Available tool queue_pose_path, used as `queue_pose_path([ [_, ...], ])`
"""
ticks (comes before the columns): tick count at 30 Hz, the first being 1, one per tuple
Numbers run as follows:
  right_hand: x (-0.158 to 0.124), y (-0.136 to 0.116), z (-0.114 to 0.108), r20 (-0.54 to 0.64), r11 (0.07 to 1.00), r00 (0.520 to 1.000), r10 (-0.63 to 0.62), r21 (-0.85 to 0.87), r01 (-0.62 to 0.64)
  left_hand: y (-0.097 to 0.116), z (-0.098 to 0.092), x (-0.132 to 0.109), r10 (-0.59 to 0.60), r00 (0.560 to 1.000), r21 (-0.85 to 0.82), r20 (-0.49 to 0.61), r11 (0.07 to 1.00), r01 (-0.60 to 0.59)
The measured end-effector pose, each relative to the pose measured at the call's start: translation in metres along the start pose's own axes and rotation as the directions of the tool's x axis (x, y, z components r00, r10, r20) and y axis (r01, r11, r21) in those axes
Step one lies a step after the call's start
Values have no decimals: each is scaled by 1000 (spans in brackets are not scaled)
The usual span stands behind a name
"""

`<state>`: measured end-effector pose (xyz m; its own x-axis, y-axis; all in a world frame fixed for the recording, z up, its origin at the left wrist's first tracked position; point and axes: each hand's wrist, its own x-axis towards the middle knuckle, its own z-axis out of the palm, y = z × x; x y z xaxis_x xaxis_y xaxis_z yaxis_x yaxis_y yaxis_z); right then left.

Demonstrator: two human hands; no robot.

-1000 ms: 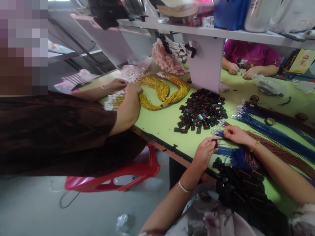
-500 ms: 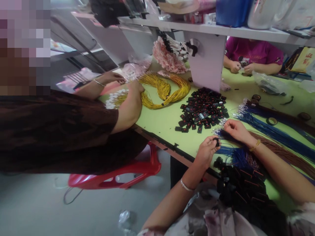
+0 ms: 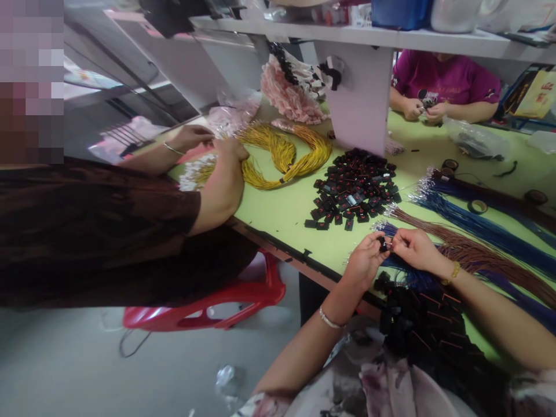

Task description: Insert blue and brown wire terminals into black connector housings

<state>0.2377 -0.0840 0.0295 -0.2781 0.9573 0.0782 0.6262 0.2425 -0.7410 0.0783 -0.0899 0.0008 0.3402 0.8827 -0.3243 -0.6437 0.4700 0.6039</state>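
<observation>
My left hand [image 3: 366, 259] is closed on a small black connector housing [image 3: 384, 244] near the table's front edge. Right beside it, my right hand [image 3: 414, 249] pinches a thin wire with a metal tip [image 3: 388, 245], which meets the housing's face; how far it enters I cannot tell. Bundles of brown wires [image 3: 473, 249] and blue wires [image 3: 478, 223] with silvery ends lie to the right. Beyond my hands spreads a heap of black housings [image 3: 356, 185] with red marks. Close to my body sits a dark pile of housings [image 3: 430, 324] with wires.
At the left, a co-worker's arms [image 3: 226, 185] reach over yellow wires [image 3: 286, 156]. Across the table another person's hands [image 3: 423, 110] work. A white shelf [image 3: 347, 36] with its upright panel [image 3: 360, 98] stands behind the heap. Tape rolls [image 3: 477, 206] lie at right; a red stool [image 3: 243, 295] stands below.
My right hand has come from the wire ends down to the housing in my left hand, bringing a wire with it. The whole view has shifted slightly.
</observation>
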Motion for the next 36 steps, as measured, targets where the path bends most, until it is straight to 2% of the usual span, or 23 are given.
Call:
queue_pose_path([
  [15, 1, 0, 1, 18, 994, 1000, -18, -104, 19, -2, -1, 0, 27, 1000, 47, -13, 999, -26],
  [22, 1, -1, 4, 37, 996, 999, -28, -88, 31, -7, 2, -2, 56, 996, 145, -63, 988, -46],
  [28, -2, 0, -1, 95, 989, 988, -124, -71, 131, -9, 3, -2, 66, 992, 172, -109, 984, -46],
  [33, -7, 1, 4, 76, 991, 993, -92, -92, 99, -13, 4, -2, 72, 993, 212, -96, 976, -51],
  [36, -2, 6, -6, 91, 996, 992, -83, -33, 86, -10, 5, 1, 62, 993, 224, -105, 974, -37],
])
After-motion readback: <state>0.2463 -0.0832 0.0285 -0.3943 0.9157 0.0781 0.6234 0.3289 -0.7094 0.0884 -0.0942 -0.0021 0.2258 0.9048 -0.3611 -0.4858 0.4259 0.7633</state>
